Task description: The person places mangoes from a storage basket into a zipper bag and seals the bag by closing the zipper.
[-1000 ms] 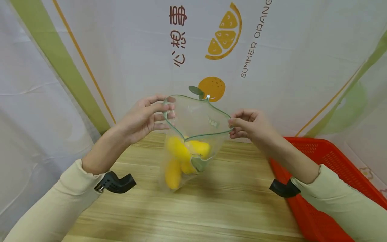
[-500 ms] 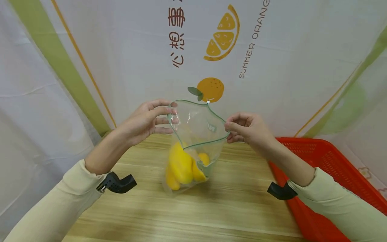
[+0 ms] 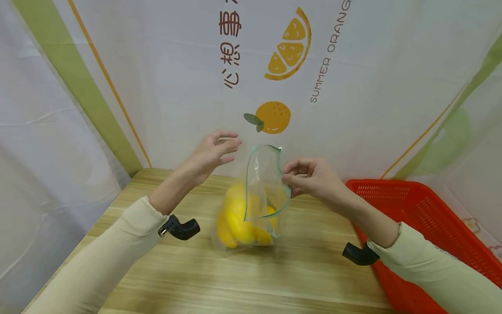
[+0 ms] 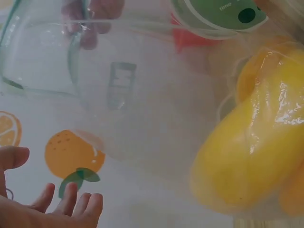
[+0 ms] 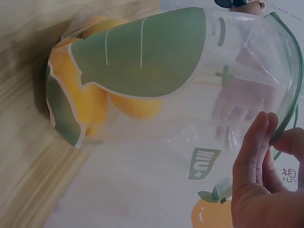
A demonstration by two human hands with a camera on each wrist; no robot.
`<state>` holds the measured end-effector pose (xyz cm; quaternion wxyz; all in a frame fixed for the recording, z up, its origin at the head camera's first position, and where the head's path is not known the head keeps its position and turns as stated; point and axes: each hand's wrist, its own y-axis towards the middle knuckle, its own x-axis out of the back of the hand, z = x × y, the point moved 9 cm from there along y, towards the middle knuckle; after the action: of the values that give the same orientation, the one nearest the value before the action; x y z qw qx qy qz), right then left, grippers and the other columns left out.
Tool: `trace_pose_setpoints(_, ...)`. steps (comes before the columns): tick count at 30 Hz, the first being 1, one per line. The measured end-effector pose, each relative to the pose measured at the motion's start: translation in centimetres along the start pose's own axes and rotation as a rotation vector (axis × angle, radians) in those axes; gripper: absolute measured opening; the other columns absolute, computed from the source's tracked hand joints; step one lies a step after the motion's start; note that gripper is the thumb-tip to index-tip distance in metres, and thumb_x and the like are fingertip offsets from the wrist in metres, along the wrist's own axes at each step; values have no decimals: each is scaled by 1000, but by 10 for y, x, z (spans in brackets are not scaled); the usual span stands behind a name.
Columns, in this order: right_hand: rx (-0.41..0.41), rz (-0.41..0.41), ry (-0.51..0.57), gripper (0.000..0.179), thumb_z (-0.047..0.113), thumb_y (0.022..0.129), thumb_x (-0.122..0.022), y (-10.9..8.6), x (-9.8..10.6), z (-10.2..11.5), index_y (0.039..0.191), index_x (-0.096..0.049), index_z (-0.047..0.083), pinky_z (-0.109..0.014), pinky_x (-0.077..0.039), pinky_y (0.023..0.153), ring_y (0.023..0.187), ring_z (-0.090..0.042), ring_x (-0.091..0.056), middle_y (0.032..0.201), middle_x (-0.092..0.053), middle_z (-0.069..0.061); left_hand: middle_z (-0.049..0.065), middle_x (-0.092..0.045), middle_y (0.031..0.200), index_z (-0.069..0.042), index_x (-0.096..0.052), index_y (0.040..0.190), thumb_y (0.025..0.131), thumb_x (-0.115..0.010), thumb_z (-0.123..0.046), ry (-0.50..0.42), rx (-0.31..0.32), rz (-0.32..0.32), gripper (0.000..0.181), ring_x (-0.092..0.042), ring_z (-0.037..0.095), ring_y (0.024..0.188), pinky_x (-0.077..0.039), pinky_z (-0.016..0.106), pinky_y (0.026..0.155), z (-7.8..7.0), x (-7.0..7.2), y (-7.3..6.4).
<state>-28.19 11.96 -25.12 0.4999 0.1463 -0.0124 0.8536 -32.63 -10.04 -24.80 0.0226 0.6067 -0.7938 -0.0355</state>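
A clear zip bag [image 3: 256, 183] with a green-edged mouth stands in the middle of the wooden table, its top gaping. Several yellow mangoes [image 3: 240, 218] lie inside at its bottom. My right hand [image 3: 310, 179] pinches the right side of the rim; in the right wrist view, thumb and fingers meet at the green zip edge. To the left, my left hand [image 3: 213, 152] hovers beside the mouth, holding nothing. Its fingers [image 4: 69, 199] are spread and apart from the bag in the left wrist view. A large green printed patch [image 5: 142, 57] covers part of the bag.
A red perforated basket [image 3: 412, 196] stands at the right of the wooden table [image 3: 176, 279]. White curtain cloth [image 3: 188, 100] with printed oranges and lettering hangs close behind. Black wrist cameras [image 3: 180, 229] sit on both forearms.
My left hand has let go of the bag's left rim and drawn away from it. The mouth has narrowed and leaned right; the right hand moved slightly left and down, still pinching the rim.
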Motion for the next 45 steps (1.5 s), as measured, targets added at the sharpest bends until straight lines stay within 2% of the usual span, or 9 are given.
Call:
trace_pose_setpoints(5, 1, 27, -20, 22, 4, 95, -72, -1, -6, 2, 110, -63, -8, -48, -62, 74, 79, -32, -70, 98, -66, -24, 15, -37, 155, -3, -34, 153, 107, -54, -19, 47, 34, 88, 53, -34, 29, 144, -34, 46, 116, 9, -18, 10)
trace_pose_setpoints(9, -9, 41, -37, 22, 5, 94, -72, -1, -9, 3, 111, -64, -7, -48, -62, 74, 81, -33, -69, 100, -65, -23, 16, -38, 156, -3, -31, 156, 108, -49, -15, 51, 60, 173, 52, -37, 27, 142, -35, 46, 116, 14, -31, 14)
trace_pose_setpoints(15, -10, 69, -53, 22, 4, 94, -71, -3, -13, 5, 111, -64, -8, -46, -63, 74, 80, -32, -69, 100, -64, -21, 13, -41, 155, -7, -38, 153, 105, -52, -10, 104, 100, 225, 49, -46, 25, 136, -38, 45, 114, 19, -45, 19)
trace_pose_setpoints(21, -17, 111, -56, 20, 1, 92, -70, -3, -17, 3, 109, -63, -7, -41, -62, 72, 78, -28, -68, 98, -65, -20, 13, -42, 155, -6, -35, 155, 104, -59, -9, 152, 70, 328, 56, -43, 26, 138, -43, 47, 109, 18, -59, 24)
trace_pose_setpoints(25, -4, 118, -77, 18, -1, 92, -69, -4, -17, 4, 109, -63, -7, -42, -63, 72, 77, -27, -68, 97, -65, -19, 15, -39, 157, -6, -36, 155, 104, -59, -9, 151, 43, 375, 56, -42, 27, 139, -48, 46, 105, 15, -65, 26)
trace_pose_setpoints(29, 9, 132, -83, 17, -3, 92, -69, -4, -19, 5, 108, -64, -7, -40, -63, 71, 77, -26, -68, 96, -65, -19, 15, -40, 156, -5, -35, 155, 104, -57, -8, 157, 29, 421, 55, -42, 29, 139, -46, 45, 107, 15, -71, 26)
trace_pose_setpoints(32, 16, 145, -94, 16, -2, 93, -70, -5, -20, 5, 108, -64, -7, -37, -62, 71, 78, -26, -68, 96, -66, -19, 17, -45, 150, -2, -41, 151, 105, -56, -9, 206, 19, 411, 49, -45, 30, 136, -46, 45, 107, 15, -68, 25)
trace_pose_setpoints(39, -2, 163, -155, 17, 1, 93, -71, -10, -14, -6, 107, -64, -6, -35, -61, 69, 75, -26, -67, 93, -65, -18, 16, -62, 123, 2, -61, 131, 104, -59, -7, 309, 52, 234, 28, -57, 29, 118, -50, 43, 102, 19, -39, 24)
trace_pose_setpoints(45, -100, 248, -210, 13, -3, 91, -72, -22, -12, -33, 100, -63, -4, -39, -63, 68, 72, -27, -65, 85, -64, -15, 17, -63, 113, 8, -59, 130, 102, -60, -3, 325, 15, 196, 30, -61, 31, 107, -55, 37, 95, 14, -23, 17)
